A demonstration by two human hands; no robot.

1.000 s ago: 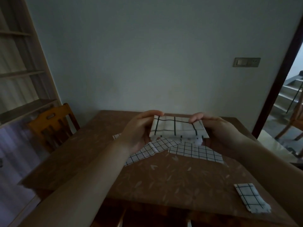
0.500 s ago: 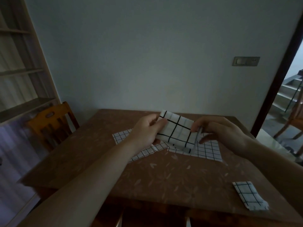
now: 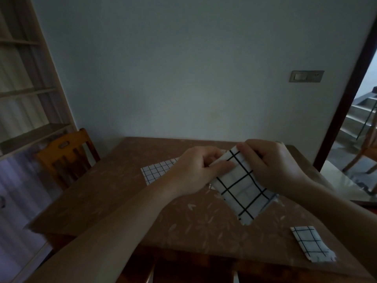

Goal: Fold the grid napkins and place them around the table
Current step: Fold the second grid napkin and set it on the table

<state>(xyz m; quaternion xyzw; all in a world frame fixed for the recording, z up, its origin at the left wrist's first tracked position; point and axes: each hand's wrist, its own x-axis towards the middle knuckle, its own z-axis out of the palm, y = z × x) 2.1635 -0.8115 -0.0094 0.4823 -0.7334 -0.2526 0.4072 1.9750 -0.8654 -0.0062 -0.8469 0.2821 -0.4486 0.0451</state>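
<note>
Above the middle of the brown leaf-patterned wooden table (image 3: 114,203), both hands hold one white cloth napkin with a bold black grid (image 3: 242,190), already folded into a narrow strip. Left hand (image 3: 195,168): fingers curled, thumb pressing along the strip's upper left edge, pinching the cloth. Right hand (image 3: 271,162): fingers curled over the top corner, pinching it from the other side. The strip hangs tilted, top end between the hands, lower end sloping toward the near right and apparently clear of the table surface; contact there cannot be confirmed.

Judgement: gripping only the top end lets the layers hang and align, which suits either squaring the edges or making one more fold. Folding of this piece looks nearly done; placing is not yet done.

Beneath the hands lies a flat white napkin with a finer black grid (image 3: 157,172), unfolded, mostly hidden by the left wrist. It probably waits its turn. At the near right edge of the table lies a small folded white grid napkin with a frayed end (image 3: 310,244), well apart from the hands; it reads as one place already set.

An orange-brown wooden chair (image 3: 67,154) stands at the table's left side, suggesting a likely spot for the strip in hand.

Risk: loose layers may slip if either pinch relaxes.
</note>
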